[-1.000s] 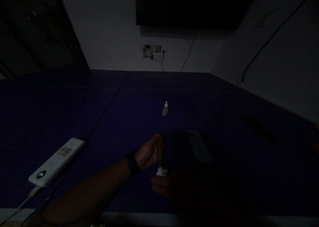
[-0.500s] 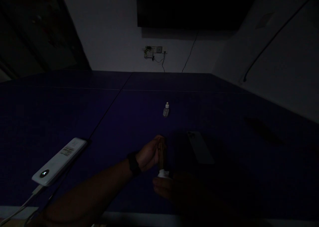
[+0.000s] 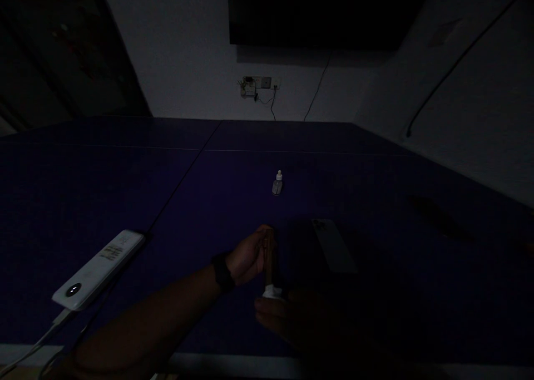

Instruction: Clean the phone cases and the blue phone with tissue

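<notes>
My left hand (image 3: 249,257), with a dark band on its wrist, is closed round a narrow brown object (image 3: 270,257); its kind is hard to make out in the low light. At the near end of that object is a crumpled white piece (image 3: 272,291), looking like tissue or cloth, with my right hand (image 3: 277,312) closed on it. Deep shadow hides most of the right hand and its forearm. Beyond the hands a small bottle with a white dropper-like cap (image 3: 277,186) stands upright. To the right lies a phone (image 3: 335,246), its camera side up.
A white power bank (image 3: 100,269) with a lit round display and a plugged-in cable lies at left on the dark blue table (image 3: 233,168). A dark flat shape (image 3: 438,218) lies at far right. Wall sockets (image 3: 258,85) and a black screen (image 3: 325,13) are behind.
The view has shifted very slightly. Both hands stay at the brown object, with the right hand and the white piece still at its near end.
</notes>
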Tool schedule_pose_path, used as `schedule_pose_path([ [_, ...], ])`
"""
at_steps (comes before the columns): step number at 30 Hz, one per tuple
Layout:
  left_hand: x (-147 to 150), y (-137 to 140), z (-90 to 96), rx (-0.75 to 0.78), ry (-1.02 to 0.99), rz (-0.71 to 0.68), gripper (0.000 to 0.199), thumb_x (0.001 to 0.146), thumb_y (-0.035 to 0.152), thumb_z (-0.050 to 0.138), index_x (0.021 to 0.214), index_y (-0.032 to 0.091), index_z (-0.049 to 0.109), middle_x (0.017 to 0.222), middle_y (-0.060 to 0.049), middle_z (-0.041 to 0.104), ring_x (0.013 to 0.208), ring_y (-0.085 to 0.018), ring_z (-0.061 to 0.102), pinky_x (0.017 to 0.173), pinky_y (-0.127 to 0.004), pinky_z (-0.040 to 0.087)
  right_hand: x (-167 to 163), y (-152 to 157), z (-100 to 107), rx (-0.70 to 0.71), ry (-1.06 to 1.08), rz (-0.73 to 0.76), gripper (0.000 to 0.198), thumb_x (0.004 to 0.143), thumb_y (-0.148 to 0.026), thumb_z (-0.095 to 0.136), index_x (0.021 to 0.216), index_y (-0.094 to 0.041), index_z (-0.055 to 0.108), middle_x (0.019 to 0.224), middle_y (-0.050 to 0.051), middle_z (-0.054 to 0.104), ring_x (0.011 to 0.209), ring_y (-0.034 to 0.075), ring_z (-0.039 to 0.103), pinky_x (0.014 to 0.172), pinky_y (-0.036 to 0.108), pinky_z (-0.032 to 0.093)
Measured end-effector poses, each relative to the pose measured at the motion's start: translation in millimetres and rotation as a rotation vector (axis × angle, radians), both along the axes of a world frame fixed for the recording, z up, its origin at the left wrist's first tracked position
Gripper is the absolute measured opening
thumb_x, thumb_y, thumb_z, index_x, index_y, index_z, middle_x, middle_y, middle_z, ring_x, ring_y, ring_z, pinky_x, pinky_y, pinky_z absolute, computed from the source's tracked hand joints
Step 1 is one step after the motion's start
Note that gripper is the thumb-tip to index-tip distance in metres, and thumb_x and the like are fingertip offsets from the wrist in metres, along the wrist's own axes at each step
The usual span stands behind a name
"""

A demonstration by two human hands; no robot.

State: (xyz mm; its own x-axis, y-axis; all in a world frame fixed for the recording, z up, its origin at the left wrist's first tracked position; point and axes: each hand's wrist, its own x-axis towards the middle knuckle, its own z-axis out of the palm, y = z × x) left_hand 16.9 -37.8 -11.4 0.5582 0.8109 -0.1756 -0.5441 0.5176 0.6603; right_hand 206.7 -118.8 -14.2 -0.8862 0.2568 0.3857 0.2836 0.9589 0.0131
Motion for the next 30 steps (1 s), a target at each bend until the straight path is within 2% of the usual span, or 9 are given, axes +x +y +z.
schedule_pose_path([
  [3, 1, 0, 0.8, -0.004, 0.003, -0.001, 0.020, 0.091, 0.035, 0.066, 0.087, 0.020, 0.053, 0.073, 0.004, 0.053, 0.058, -0.009, 0.052, 0.057, -0.020, 0.039, 1, 2, 0, 0.033, 0.039, -0.069, 0.044, 0.106, -0.017, 0.029, 0.145, -0.022, 0.049, 0.134, 0.004, 0.068, 0.108, 0.014, 0.065, 0.086, 0.028, 0.053],
  [6, 2, 0, 2.1, 0.005, 0.003, 0.012, 0.022, 0.090, 0.036, 0.068, 0.087, 0.019, 0.055, 0.074, 0.003, 0.054, 0.059, -0.008, 0.052, 0.057, -0.019, 0.039, 2, 23, 10, 0.027, 0.083, -0.154, 0.048, 0.104, -0.014, 0.027, 0.145, -0.019, 0.050, 0.137, 0.008, 0.065, 0.113, 0.017, 0.064, 0.090, 0.032, 0.053],
  [9, 2, 0, 3.1, 0.014, 0.004, 0.028, 0.024, 0.089, 0.037, 0.069, 0.084, 0.018, 0.054, 0.073, 0.003, 0.052, 0.059, -0.008, 0.051, 0.057, -0.019, 0.039, 2, 33, 16, 0.017, 0.109, -0.148, 0.048, 0.104, -0.014, 0.023, 0.144, -0.015, 0.050, 0.140, 0.011, 0.063, 0.116, 0.016, 0.063, 0.088, 0.032, 0.054],
  [16, 1, -1, 2.6, 0.005, 0.001, 0.014, 0.022, 0.090, 0.036, 0.068, 0.089, 0.020, 0.053, 0.074, 0.004, 0.053, 0.060, -0.009, 0.053, 0.058, -0.019, 0.040, 1, 0, -5, 0.000, 0.016, 0.037, 0.044, 0.109, -0.024, 0.024, 0.142, -0.023, 0.053, 0.134, 0.002, 0.068, 0.117, 0.011, 0.062, 0.088, 0.025, 0.052],
  [23, 2, 2, 1.5, 0.011, -0.013, 0.031, 0.025, 0.090, 0.038, 0.068, 0.086, 0.018, 0.053, 0.072, 0.004, 0.051, 0.059, -0.008, 0.051, 0.057, -0.019, 0.039, -1, 26, 12, 0.008, 0.074, -0.134, 0.047, 0.105, -0.017, 0.026, 0.147, -0.016, 0.046, 0.141, 0.009, 0.062, 0.110, 0.018, 0.065, 0.085, 0.033, 0.054],
  [27, 1, 1, 0.8, 0.013, -0.018, 0.026, 0.025, 0.090, 0.039, 0.068, 0.087, 0.019, 0.053, 0.073, 0.004, 0.051, 0.057, -0.007, 0.049, 0.057, -0.019, 0.039, -2, 7, -4, -0.023, 0.035, -0.081, 0.044, 0.107, -0.019, 0.031, 0.147, -0.022, 0.046, 0.138, 0.004, 0.065, 0.112, 0.013, 0.065, 0.089, 0.028, 0.053],
  [30, 1, 0, 0.9, 0.018, -0.005, 0.024, 0.026, 0.089, 0.041, 0.070, 0.090, 0.020, 0.054, 0.075, 0.004, 0.052, 0.059, -0.008, 0.051, 0.057, -0.019, 0.038, -2, 2, -12, -0.040, 0.074, -0.119, 0.042, 0.107, -0.021, 0.033, 0.146, -0.024, 0.046, 0.137, 0.002, 0.066, 0.116, 0.014, 0.064, 0.094, 0.031, 0.052],
])
